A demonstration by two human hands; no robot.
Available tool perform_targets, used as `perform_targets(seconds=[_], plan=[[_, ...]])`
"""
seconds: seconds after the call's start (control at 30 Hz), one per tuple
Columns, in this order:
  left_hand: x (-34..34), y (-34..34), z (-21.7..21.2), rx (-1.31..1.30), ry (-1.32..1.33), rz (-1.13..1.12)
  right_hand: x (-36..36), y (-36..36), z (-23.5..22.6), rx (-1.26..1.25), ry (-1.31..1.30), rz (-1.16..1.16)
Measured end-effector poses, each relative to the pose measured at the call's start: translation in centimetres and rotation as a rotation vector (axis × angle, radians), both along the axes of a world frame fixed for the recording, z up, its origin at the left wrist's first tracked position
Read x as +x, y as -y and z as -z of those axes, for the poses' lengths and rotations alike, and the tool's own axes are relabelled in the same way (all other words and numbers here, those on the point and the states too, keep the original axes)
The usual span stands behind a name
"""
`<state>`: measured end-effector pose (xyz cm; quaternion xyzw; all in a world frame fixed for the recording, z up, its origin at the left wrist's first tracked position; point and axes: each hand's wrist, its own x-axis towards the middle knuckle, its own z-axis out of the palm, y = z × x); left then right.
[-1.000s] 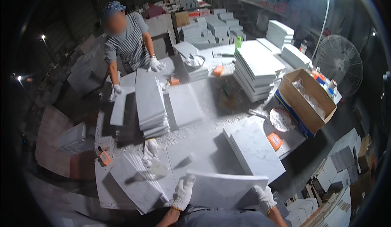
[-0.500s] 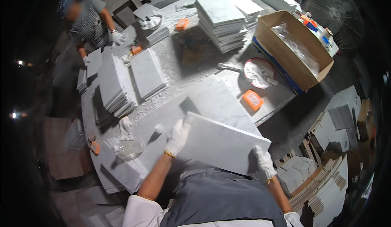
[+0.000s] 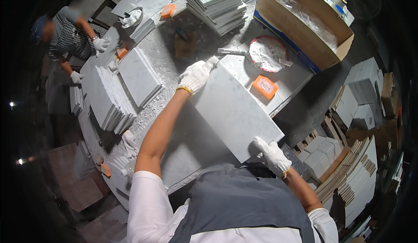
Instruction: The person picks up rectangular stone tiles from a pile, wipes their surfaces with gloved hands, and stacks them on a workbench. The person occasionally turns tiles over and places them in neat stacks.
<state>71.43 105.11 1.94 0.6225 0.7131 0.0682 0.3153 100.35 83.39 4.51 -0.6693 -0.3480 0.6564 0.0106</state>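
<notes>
A pale grey-veined marble tile [image 3: 235, 105] is held slantwise over the table in front of me, its length running from far left to near right. My left hand [image 3: 196, 75], in a white knit glove, grips its far end with the arm stretched out. At the near right corner, my gloved right hand [image 3: 273, 156] holds the edge, thumb on top; the fingers beneath are hidden. Under the tile, in shadow, lies another marble slab [image 3: 174, 147]. A small orange box [image 3: 265, 87] and a red-rimmed bowl of white powder [image 3: 268, 53] sit beyond its right edge.
Tile stacks stand at the far middle [image 3: 213, 7] and left [image 3: 109, 99]. An open cardboard box [image 3: 278, 20] holds clear plastic. A co-worker [image 3: 74, 36] in white gloves handles tiles at far left. Wrapped packs [image 3: 322, 151] and leaning boards [image 3: 348, 182] stand on the right.
The tile has swung round: its left end, with my left hand, moved away from me. My right hand shifted slightly left and up. The whole view has tilted downward.
</notes>
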Motion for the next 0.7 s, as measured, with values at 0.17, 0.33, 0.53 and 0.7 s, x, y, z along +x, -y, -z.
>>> perform_targets(seconds=[0.17,0.33,0.53,0.7], plan=[[-0.2,-0.8,0.3,0.011,-0.188,0.009,-0.8,-2.4,-0.3,-0.080,-0.010,-0.375],[0.1,-1.6,1.9,0.124,-0.285,0.114,1.1,-3.5,-3.4,0.147,0.038,-0.686],[3.1,1.8,1.1,0.721,-0.585,0.542,4.0,-2.9,-6.4,0.167,-0.154,-0.693],[13.0,15.3,-0.1,0.493,0.152,0.777,6.6,-1.0,-4.4,0.174,-0.376,-0.451]])
